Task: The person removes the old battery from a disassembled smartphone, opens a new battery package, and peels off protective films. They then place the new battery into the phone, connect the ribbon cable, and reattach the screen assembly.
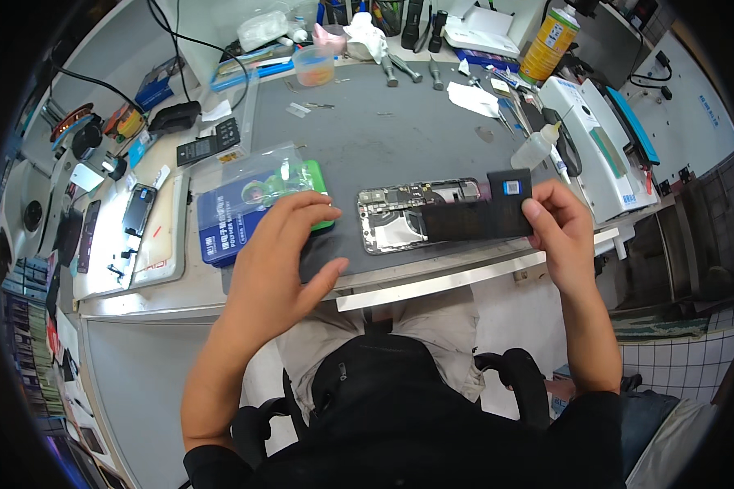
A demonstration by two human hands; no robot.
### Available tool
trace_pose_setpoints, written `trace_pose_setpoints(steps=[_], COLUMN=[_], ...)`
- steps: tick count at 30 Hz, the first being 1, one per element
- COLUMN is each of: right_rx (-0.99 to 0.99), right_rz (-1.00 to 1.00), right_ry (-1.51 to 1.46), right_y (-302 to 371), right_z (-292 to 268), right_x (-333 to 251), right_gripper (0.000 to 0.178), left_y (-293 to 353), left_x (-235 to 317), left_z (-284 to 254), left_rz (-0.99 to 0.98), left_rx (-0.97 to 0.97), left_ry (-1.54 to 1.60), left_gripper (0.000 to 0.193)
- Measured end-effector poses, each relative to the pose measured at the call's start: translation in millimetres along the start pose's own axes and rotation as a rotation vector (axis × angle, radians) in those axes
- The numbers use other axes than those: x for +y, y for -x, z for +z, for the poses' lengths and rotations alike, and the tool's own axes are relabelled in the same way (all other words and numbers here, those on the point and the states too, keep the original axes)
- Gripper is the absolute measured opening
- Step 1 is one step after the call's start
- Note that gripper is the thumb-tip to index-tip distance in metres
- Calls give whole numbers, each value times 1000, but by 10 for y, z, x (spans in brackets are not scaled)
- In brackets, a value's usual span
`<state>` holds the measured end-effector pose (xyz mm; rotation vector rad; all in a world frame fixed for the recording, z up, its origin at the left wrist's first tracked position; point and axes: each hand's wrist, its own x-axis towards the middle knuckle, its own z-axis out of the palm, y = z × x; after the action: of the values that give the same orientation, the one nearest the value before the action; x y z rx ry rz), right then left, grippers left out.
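An opened phone [387, 232] lies on the grey mat near the bench's front edge, its circuit board and metal inner parts bare. My right hand [561, 228] pinches the right end of a black L-shaped phone battery [510, 216] between thumb and fingers. The battery's long part extends left over the phone's lower right portion; whether it touches the phone I cannot tell. Beside the phone, my left hand [281, 253] is empty with fingers apart, in front of a blue and green box [220, 232]. A clear plastic tray [240, 175] lies on that box.
Screwdrivers [436, 75] and tweezers [504, 116] lie toward the back. A dropper bottle [536, 147] and white machine [595, 155] are at the right, a yellow spray can [550, 45] behind. Phone parts [139, 210] rest on a pale board at left.
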<state>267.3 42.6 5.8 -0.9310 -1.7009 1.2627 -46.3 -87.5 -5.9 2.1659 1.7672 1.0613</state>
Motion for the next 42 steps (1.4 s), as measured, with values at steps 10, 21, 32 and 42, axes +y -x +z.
trace_pose_setpoints(steps=[10, 21, 32, 42], right_rx=[-6, -43, -227, -178], right_rz=[246, 310, -111, -293], right_ry=[-117, -33, 698, 889], right_y=[-26, -129, -80, -34], right_z=[160, 378, 300, 272], right_x=[277, 213, 34, 171], right_gripper=[23, 31, 46, 38], left_y=[-132, -160, -154, -162], left_x=[111, 23, 2, 6], left_z=[447, 589, 606, 615], left_rz=[151, 198, 163, 170], left_rx=[46, 94, 109, 120], left_ry=[-99, -111, -112, -113], left_gripper=[47, 32, 26, 26])
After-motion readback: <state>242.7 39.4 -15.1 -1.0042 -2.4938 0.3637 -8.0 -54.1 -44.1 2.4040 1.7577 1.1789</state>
